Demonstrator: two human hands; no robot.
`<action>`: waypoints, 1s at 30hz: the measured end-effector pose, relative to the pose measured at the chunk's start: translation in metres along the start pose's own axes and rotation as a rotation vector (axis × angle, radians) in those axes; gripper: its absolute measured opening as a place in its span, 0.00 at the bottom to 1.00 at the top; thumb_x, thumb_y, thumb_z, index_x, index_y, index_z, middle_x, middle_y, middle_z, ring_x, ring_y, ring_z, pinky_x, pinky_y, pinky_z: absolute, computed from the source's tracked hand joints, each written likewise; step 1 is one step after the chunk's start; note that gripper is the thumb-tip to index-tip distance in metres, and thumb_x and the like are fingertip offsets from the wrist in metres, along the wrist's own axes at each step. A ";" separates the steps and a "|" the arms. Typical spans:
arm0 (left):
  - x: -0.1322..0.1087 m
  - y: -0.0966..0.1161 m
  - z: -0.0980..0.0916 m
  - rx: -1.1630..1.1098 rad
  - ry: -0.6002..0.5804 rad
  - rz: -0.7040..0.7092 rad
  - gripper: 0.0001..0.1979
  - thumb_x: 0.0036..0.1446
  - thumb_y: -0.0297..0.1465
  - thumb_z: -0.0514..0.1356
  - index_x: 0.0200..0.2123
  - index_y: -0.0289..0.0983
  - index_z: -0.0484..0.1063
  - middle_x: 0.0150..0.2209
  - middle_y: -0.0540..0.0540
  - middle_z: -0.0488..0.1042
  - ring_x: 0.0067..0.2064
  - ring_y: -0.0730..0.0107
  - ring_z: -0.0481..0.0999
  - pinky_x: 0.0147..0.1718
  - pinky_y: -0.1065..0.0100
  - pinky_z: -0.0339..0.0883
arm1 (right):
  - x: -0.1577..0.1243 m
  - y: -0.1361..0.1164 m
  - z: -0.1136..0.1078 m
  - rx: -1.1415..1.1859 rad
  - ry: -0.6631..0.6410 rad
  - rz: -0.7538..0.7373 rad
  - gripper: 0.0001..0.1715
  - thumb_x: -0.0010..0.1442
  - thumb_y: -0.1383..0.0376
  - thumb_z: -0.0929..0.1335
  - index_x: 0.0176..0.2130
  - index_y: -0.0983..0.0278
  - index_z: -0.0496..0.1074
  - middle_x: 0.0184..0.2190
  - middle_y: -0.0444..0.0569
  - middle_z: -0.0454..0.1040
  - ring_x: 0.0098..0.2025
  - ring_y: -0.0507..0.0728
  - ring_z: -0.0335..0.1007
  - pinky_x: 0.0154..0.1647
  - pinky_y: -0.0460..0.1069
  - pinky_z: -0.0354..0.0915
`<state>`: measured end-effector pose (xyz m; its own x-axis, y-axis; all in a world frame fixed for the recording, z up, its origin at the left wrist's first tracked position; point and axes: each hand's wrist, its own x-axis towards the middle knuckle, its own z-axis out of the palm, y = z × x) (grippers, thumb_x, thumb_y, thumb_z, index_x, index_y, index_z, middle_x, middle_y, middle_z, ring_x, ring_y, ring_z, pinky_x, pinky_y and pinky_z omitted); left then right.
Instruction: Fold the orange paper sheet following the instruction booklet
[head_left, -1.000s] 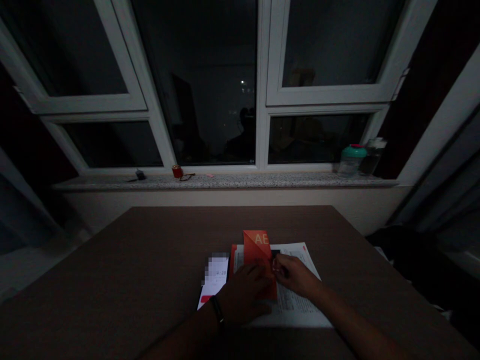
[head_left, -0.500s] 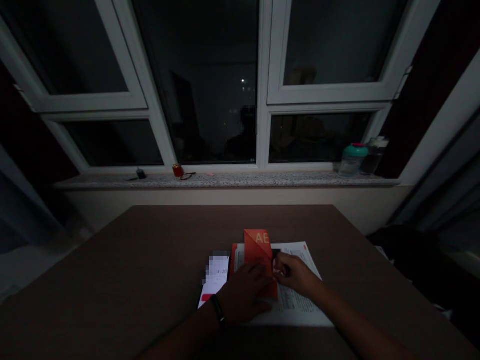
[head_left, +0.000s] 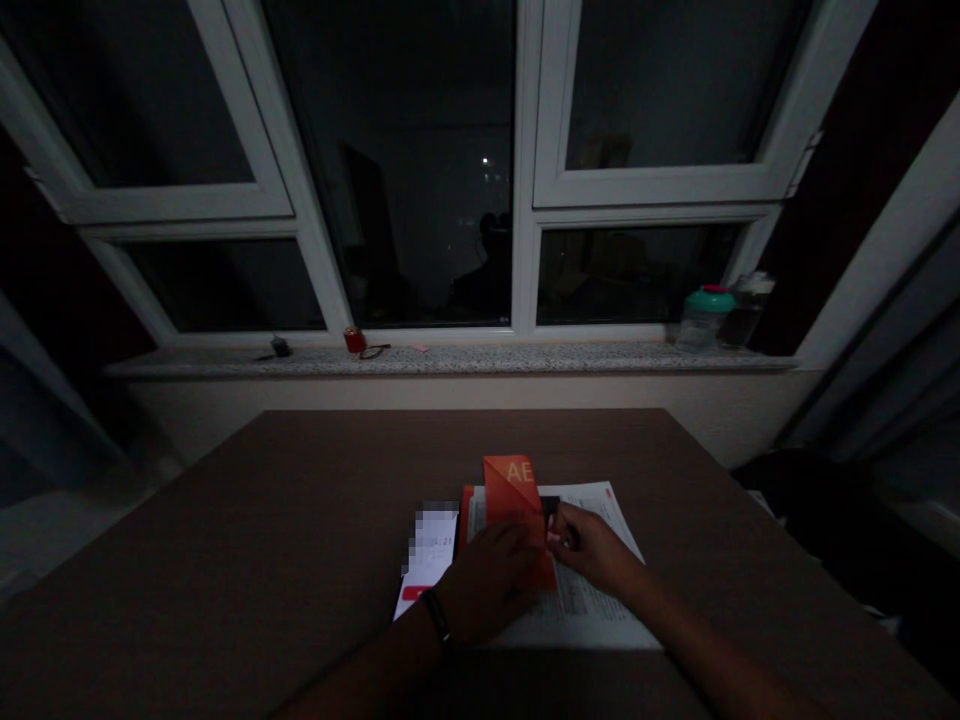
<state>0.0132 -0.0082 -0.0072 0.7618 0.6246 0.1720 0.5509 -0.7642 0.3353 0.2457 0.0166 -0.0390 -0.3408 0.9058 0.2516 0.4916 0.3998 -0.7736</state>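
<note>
A folded orange paper [head_left: 514, 487] with the letters "AE" lies on a white printed sheet [head_left: 600, 600] near the front of the brown table [head_left: 300, 520]. My left hand [head_left: 484, 590], a dark band on its wrist, rests flat on the orange paper's lower part with fingers stretched out. My right hand [head_left: 592, 548] is beside it on the right, fingertips pinched together at the orange paper's right edge. A lit phone [head_left: 427, 560] lies just left of the papers.
A stone window sill [head_left: 450, 362] runs behind the table, below dark windows. On it stand a green-lidded jar [head_left: 701, 318] and a bottle [head_left: 742, 308] at the right, and a small red object [head_left: 354, 341] near the middle. Dark items lie at the right of the table.
Both hands stay on the orange paper; the paper and hands shifted very slightly. Otherwise nothing has visibly moved.
</note>
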 end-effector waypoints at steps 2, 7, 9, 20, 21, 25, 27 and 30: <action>0.001 0.000 0.001 0.011 -0.007 -0.018 0.28 0.62 0.37 0.64 0.63 0.42 0.62 0.63 0.40 0.62 0.65 0.49 0.59 0.62 0.49 0.55 | 0.002 0.004 0.001 0.018 -0.002 0.001 0.10 0.54 0.70 0.68 0.30 0.61 0.61 0.27 0.41 0.69 0.28 0.52 0.62 0.29 0.44 0.56; 0.000 0.001 0.000 0.008 0.001 -0.019 0.25 0.62 0.37 0.63 0.61 0.43 0.64 0.63 0.40 0.63 0.64 0.49 0.60 0.62 0.49 0.56 | 0.000 0.002 -0.002 0.037 -0.066 -0.017 0.12 0.51 0.71 0.69 0.28 0.61 0.61 0.27 0.40 0.67 0.28 0.51 0.61 0.28 0.44 0.55; 0.000 0.000 0.001 0.008 0.018 -0.003 0.25 0.63 0.38 0.62 0.61 0.44 0.64 0.63 0.41 0.63 0.64 0.49 0.60 0.62 0.48 0.56 | -0.004 -0.001 -0.004 0.042 -0.107 -0.031 0.12 0.51 0.72 0.69 0.27 0.62 0.60 0.27 0.40 0.67 0.28 0.51 0.61 0.28 0.44 0.55; -0.001 0.003 -0.006 0.010 -0.013 -0.001 0.28 0.60 0.37 0.64 0.62 0.44 0.62 0.62 0.41 0.63 0.63 0.48 0.62 0.60 0.49 0.58 | -0.015 -0.009 -0.010 0.081 -0.261 -0.063 0.12 0.49 0.72 0.70 0.27 0.62 0.62 0.27 0.40 0.69 0.29 0.51 0.64 0.28 0.43 0.56; -0.001 0.003 -0.007 0.007 -0.015 0.004 0.29 0.60 0.38 0.64 0.63 0.45 0.61 0.62 0.40 0.63 0.63 0.48 0.61 0.60 0.48 0.58 | -0.014 -0.009 -0.009 0.073 -0.247 -0.053 0.11 0.49 0.73 0.70 0.28 0.62 0.63 0.27 0.39 0.69 0.29 0.51 0.63 0.27 0.43 0.56; -0.002 0.000 -0.008 -0.006 -0.022 0.016 0.26 0.63 0.35 0.61 0.64 0.46 0.61 0.64 0.42 0.61 0.65 0.49 0.59 0.62 0.49 0.55 | -0.009 -0.012 -0.006 0.052 -0.152 0.006 0.11 0.50 0.73 0.69 0.28 0.62 0.62 0.25 0.38 0.66 0.27 0.50 0.61 0.26 0.43 0.54; -0.001 -0.002 -0.009 -0.011 -0.021 0.035 0.25 0.64 0.29 0.58 0.63 0.46 0.61 0.64 0.45 0.61 0.65 0.53 0.59 0.63 0.51 0.55 | -0.008 -0.014 -0.006 0.050 -0.120 0.014 0.11 0.51 0.72 0.69 0.28 0.61 0.61 0.24 0.38 0.65 0.26 0.51 0.60 0.26 0.43 0.54; 0.000 -0.007 -0.009 -0.024 -0.033 0.059 0.28 0.62 0.25 0.57 0.64 0.47 0.61 0.64 0.45 0.62 0.65 0.55 0.60 0.62 0.52 0.57 | -0.007 -0.015 -0.006 0.056 -0.133 0.012 0.13 0.52 0.72 0.69 0.27 0.61 0.60 0.24 0.38 0.63 0.26 0.50 0.59 0.26 0.43 0.53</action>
<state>0.0065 -0.0013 -0.0007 0.8040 0.5722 0.1615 0.4963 -0.7955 0.3477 0.2460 0.0050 -0.0260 -0.4403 0.8825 0.1653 0.4521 0.3770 -0.8084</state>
